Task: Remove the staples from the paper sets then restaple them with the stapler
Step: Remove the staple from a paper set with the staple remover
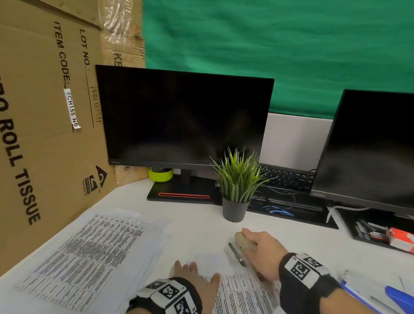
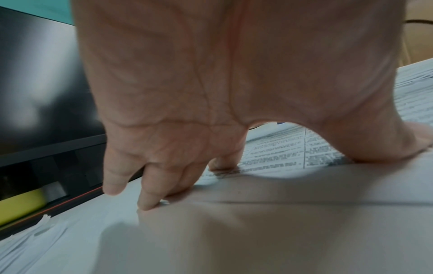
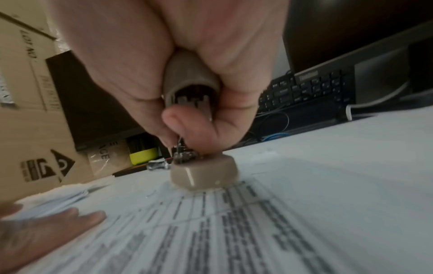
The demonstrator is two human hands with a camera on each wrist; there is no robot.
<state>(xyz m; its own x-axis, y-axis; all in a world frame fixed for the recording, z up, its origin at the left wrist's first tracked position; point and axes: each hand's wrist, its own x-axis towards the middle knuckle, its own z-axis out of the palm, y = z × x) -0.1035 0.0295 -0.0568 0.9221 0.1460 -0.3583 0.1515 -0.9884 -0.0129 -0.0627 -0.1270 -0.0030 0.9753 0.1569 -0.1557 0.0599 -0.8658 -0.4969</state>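
A beige stapler [image 1: 244, 247] stood on the far corner of a printed paper set [image 1: 243, 302], which lay on the white desk [image 1: 195, 221] in front of the person. Its base sat on the sheet's corner, as the right wrist view showed. The right hand [image 1: 262, 254] was wrapped round the stapler's top, fingers curled over it and thumb [image 3: 178, 120] underneath. The left hand [image 1: 197, 278] lay flat on the paper set's left edge, just beside the stapler, fingers [image 2: 150, 194] straight and spread, tips pressing down.

Left of the stapler, a second paper set [image 1: 87, 254] lay spread out, its far edge near a cardboard box [image 1: 28, 128] that walled off that side. Between the two sets and beyond the stapler, bare desk stretched back to a small potted plant [image 1: 237, 184]. Behind the plant stood a dark monitor [image 1: 179, 119], with a second monitor [image 1: 381, 152] to its right. A black tray [image 1: 352, 227] right of the stapler held pens and a red and white packet [image 1: 408, 243]. A blue object [image 1: 406, 300], partly cut off, lay close on the stapler's right, leaving little room there.
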